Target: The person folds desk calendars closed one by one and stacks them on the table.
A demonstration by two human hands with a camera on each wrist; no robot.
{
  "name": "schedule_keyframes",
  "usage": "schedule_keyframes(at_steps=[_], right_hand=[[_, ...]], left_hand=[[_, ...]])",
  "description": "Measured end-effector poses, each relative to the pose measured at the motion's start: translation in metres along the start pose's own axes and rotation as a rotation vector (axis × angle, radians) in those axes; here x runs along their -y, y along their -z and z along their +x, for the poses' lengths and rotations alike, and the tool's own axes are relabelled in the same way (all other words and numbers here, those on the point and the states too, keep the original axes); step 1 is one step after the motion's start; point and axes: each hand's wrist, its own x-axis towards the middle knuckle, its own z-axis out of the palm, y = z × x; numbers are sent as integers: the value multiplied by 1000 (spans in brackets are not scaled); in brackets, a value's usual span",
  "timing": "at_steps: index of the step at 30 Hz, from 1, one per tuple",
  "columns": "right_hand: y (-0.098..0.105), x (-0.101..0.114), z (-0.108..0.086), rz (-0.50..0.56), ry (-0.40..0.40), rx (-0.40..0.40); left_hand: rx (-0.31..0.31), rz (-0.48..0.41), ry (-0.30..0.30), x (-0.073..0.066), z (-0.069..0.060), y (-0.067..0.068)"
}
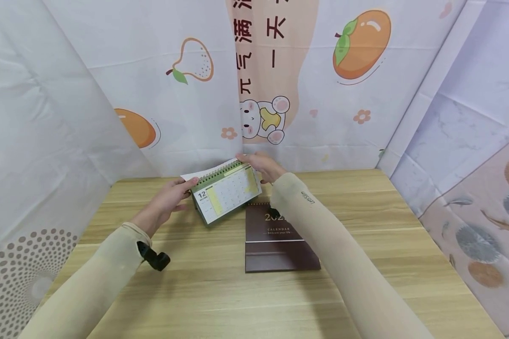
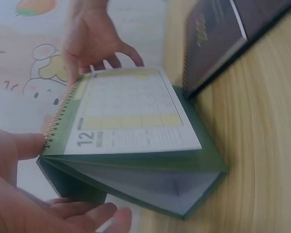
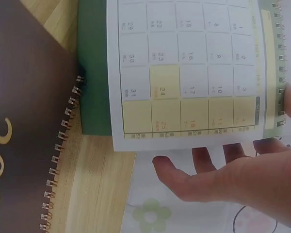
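A green spiral-bound desk calendar (image 1: 229,194) showing a month page marked 12 stands tilted toward the back of the table. My left hand (image 1: 167,200) grips its left end, thumb on the spiral top edge and fingers behind the green stand. At the other end, my right hand (image 1: 265,165) holds the top right corner. In the right wrist view its fingers (image 3: 203,182) curl behind the page's side edge. The left wrist view shows the folded green stand (image 2: 203,155) hollow beneath the page. Whether the stand's base fully rests on the table cannot be told.
A dark brown desk calendar (image 1: 260,256) with gold lettering sits just right and in front of the green one, partly under my right forearm. The wooden table (image 1: 186,292) ends at a printed cloth backdrop (image 1: 144,80) close behind the hands.
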Motion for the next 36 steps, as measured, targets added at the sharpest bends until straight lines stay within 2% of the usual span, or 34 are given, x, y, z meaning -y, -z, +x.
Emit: schedule_keyframes(at_steps=[7, 17, 36], right_hand=[[0, 0, 2, 12, -2, 35], [0, 2, 1, 55, -16, 63], [0, 4, 4, 188, -34, 96]], left_hand=[[-4, -93, 8, -2, 2, 1], [-22, -172, -2, -2, 4, -2], [-33, -229, -13, -2, 3, -3]])
